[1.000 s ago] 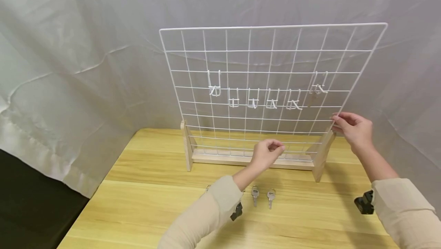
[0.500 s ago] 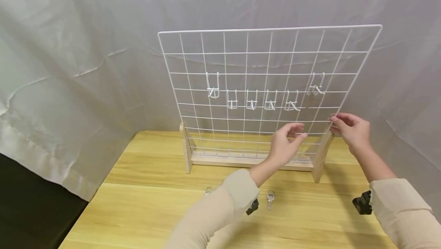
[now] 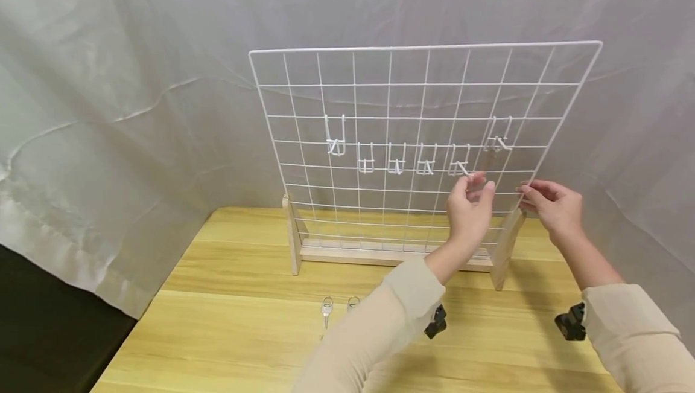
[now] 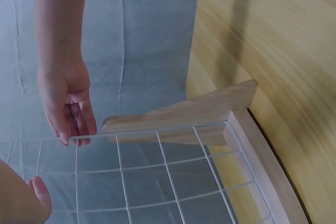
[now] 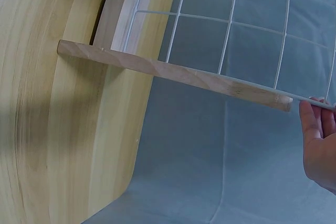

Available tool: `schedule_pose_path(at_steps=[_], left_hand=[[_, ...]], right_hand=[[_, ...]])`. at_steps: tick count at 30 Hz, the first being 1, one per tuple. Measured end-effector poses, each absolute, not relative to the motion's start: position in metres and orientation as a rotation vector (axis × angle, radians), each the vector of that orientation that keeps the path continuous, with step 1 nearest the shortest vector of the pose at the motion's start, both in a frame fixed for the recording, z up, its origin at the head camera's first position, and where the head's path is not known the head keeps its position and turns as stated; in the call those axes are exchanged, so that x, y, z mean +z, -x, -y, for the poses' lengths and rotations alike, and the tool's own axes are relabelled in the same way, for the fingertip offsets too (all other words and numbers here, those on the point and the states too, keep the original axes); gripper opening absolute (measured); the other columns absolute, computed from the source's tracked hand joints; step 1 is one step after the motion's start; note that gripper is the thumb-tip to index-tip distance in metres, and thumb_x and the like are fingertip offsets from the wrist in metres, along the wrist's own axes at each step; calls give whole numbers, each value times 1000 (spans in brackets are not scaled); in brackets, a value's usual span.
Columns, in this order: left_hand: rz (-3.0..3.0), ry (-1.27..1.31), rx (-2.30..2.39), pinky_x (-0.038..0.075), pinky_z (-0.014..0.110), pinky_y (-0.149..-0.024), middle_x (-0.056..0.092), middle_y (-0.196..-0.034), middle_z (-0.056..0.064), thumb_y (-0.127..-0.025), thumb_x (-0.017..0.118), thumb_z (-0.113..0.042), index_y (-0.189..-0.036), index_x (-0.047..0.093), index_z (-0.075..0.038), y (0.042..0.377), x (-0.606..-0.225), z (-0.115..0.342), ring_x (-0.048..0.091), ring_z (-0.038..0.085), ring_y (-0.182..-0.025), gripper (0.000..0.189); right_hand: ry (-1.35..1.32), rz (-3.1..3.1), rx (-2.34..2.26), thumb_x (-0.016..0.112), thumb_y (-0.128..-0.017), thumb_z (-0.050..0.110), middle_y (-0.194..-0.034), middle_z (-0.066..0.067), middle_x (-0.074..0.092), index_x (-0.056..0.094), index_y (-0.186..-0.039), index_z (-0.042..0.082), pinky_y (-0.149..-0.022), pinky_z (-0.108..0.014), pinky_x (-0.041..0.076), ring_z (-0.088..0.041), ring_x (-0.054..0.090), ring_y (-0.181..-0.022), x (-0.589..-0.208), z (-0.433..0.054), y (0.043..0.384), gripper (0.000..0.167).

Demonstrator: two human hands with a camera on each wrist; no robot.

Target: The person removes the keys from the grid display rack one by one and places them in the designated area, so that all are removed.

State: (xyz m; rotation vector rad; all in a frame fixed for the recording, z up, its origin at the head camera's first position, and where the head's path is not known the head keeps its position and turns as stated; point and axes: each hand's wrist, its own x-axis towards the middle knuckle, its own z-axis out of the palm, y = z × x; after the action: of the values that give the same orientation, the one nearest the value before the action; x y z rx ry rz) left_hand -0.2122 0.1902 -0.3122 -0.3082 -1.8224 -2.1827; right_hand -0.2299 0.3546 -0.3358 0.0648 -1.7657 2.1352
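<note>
A white wire grid panel [image 3: 374,118] stands upright in a wooden stand [image 3: 353,254]. My right hand [image 3: 559,209] pinches its right edge between thumb and fingers, just above the stand's end piece; the right wrist view shows this hand [image 5: 321,145] at the same edge. My left hand [image 3: 469,209] is raised before the panel, fingertips just below the tip of a white hook [image 3: 460,163], thumb and fingers apart with nothing visible between them. Whether the fingers touch the hook, I cannot tell. A key [image 3: 326,307] lies on the table, with another key ring [image 3: 353,302] partly behind the left sleeve.
More white hooks [image 3: 396,162] hang in a row, with one higher hook [image 3: 335,142] on the left and another upper hook [image 3: 498,139] on the right. Something small and faint shows below that right one. Grey cloth [image 3: 163,109] surrounds the wooden table [image 3: 217,320].
My left hand has moved right and up from the panel's lower middle to the right end of the hook row, its fingers spreading. My right hand keeps its hold on the edge.
</note>
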Motion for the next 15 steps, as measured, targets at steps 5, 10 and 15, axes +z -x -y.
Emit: schedule_pose_path(at_steps=[5,10,15], left_hand=[[1737,225,-2279,50,10,-65,62,-107,4,-86,63,-9,-107,62,-9,214,-305,-201,59,3,-76,21],[1675,156,-2335,48,11,-59,61,-105,1,-86,63,-11,-114,60,-15,215,-300,-210,54,-2,-72,28],[1649,140,-2362,45,10,-53,60,-94,0,-86,62,-9,-118,58,-14,216,-295,-216,64,20,-71,32]], right_hand=[[-50,1774,2125,58,-85,-6,-75,11,71,69,-79,13,-59,-15,56,0,67,-65,-336,-355,230,23],[-19,1800,2095,59,-85,-4,-75,12,71,69,-79,15,-58,-14,56,1,67,-65,-334,-355,229,22],[-12,1795,2097,60,-85,-5,-74,12,70,69,-78,15,-58,-15,56,1,67,-65,-334,-355,230,22]])
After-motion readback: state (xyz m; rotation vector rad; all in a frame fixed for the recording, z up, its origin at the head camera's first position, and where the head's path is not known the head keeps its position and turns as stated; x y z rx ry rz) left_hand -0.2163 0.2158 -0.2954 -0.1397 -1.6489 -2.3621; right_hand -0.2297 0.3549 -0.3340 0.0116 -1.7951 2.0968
